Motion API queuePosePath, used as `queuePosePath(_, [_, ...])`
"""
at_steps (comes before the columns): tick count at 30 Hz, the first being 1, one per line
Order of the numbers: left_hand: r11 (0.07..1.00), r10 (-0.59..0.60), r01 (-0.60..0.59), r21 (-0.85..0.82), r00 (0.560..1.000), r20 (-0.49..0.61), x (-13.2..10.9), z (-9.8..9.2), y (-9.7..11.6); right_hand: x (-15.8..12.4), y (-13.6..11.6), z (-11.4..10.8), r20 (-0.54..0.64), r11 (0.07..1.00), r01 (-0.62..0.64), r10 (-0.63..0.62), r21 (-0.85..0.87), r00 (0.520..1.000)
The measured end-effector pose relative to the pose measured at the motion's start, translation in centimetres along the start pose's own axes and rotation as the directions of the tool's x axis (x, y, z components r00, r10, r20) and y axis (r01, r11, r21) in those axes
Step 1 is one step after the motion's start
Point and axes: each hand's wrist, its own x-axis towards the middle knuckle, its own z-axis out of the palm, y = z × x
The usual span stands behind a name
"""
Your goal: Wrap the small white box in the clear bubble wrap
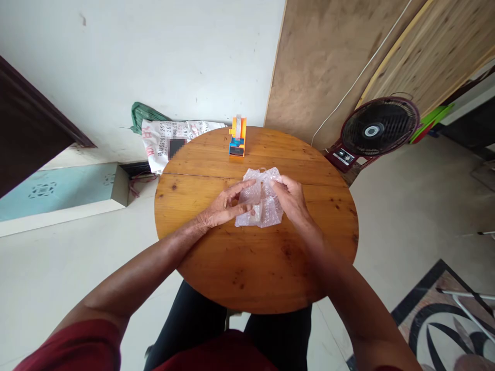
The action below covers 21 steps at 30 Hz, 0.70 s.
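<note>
A crumpled sheet of clear bubble wrap [270, 211], folded over in layers, lies near the middle of the round wooden table. On its left side rests my left hand [228, 202], with thumb and fingers spread apart. My right hand [291, 196] pinches the upper right part of the wrap between thumb and fingers. Whether anything lies inside the folds is not clear. An orange and blue tape dispenser [237, 136] with a roll of tape stands beyond the wrap, near the table's far edge.
The round table [247, 273] stands close to a white wall. To its right is a dark red fan [373, 129] with a white cable rising behind it. A printed white sack [154, 136] and a pale blue box [62, 190] are at the left.
</note>
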Motion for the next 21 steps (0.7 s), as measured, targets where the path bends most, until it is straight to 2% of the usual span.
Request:
queuePosePath(2, [0.998, -0.006, 0.002, -0.066, 0.998, -0.059, 0.3, 0.0, -0.1, 0.8, 0.5, 0.2, -0.006, 0.979, -0.076, 0.079, 0.191, 0.997])
queuePosePath(4, [0.992, -0.036, 0.020, -0.126, 0.992, -0.121, 0.7, -0.2, -0.3, 1.5, 1.5, 0.2, 0.005, 0.911, -0.157, 0.167, 0.382, 0.986])
queuePosePath(6, [0.988, -0.105, 0.080, -0.133, 0.975, -0.194, 0.9, -0.6, -0.3, 2.1, 2.8, 0.1, 0.036, 0.859, -0.209, 0.218, 0.468, 0.975])
queuePosePath(8, [0.987, -0.159, 0.150, -0.053, 0.936, -0.313, 1.0, -1.0, 0.3, 2.5, 3.8, -0.1, 0.074, 0.827, -0.236, 0.231, 0.510, 0.970])
queuePosePath(9, [0.984, -0.150, 0.175, 0.028, 0.907, -0.393, 1.0, -1.2, 0.8, 2.6, 4.2, -0.3, 0.096, 0.811, -0.247, 0.232, 0.531, 0.968])
queuePosePath(10, [0.975, -0.123, 0.187, 0.120, 0.904, -0.409, 1.1, -1.3, 1.5, 2.7, 4.4, -0.4, 0.121, 0.792, -0.259, 0.231, 0.553, 0.965])
queuePosePath(13, [0.886, -0.095, 0.219, 0.408, 0.948, -0.302, 2.0, -1.0, 3.5, 2.6, 4.4, -0.5, 0.210, 0.729, -0.304, 0.221, 0.613, 0.952])
queuePosePath(15, [0.781, -0.050, 0.181, 0.597, 0.972, -0.229, 3.1, -0.3, 4.0, 2.3, 4.1, -0.3, 0.276, 0.688, -0.342, 0.210, 0.640, 0.938])
queuePosePath(16, [0.726, -0.026, 0.180, 0.664, 0.972, -0.236, 3.6, 0.1, 3.8, 2.1, 4.0, -0.2, 0.308, 0.670, -0.363, 0.206, 0.648, 0.929])
queuePosePath(18, [0.689, -0.033, 0.217, 0.692, 0.963, -0.269, 4.4, 0.8, 2.9, 1.8, 3.9, -0.1, 0.351, 0.642, -0.394, 0.201, 0.658, 0.915])
queuePosePath(21, [0.762, -0.069, 0.223, 0.608, 0.961, -0.266, 4.6, 1.2, 1.2, 1.5, 3.9, -0.1, 0.349, 0.628, -0.385, 0.187, 0.676, 0.918])
